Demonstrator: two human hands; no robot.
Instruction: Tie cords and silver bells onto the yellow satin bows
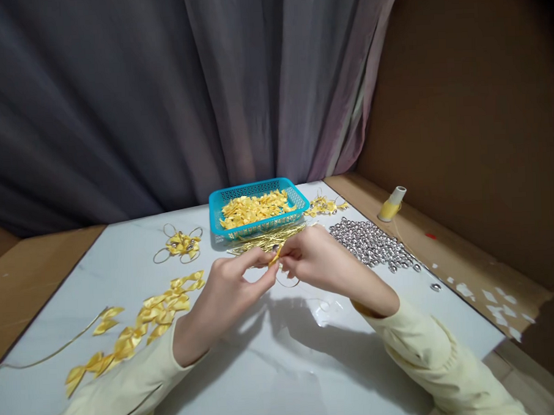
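Observation:
My left hand (225, 289) and my right hand (318, 261) meet over the middle of the white table (284, 366). Together they pinch a small yellow ribbon bow (274, 256) with a thin gold wire loop hanging under it. Both hands have fingers closed on the piece. A blue basket (217, 204) full of yellow bows stands just behind my hands. A bundle of gold wires (264, 238) lies in front of the basket.
A heap of silver bells (370, 243) lies to the right. A chain of yellow bows (135, 330) runs along the left. Finished bow pieces (181, 243) sit at the back left. A yellow thread spool (391, 205) stands on cardboard at right. A grey curtain hangs behind.

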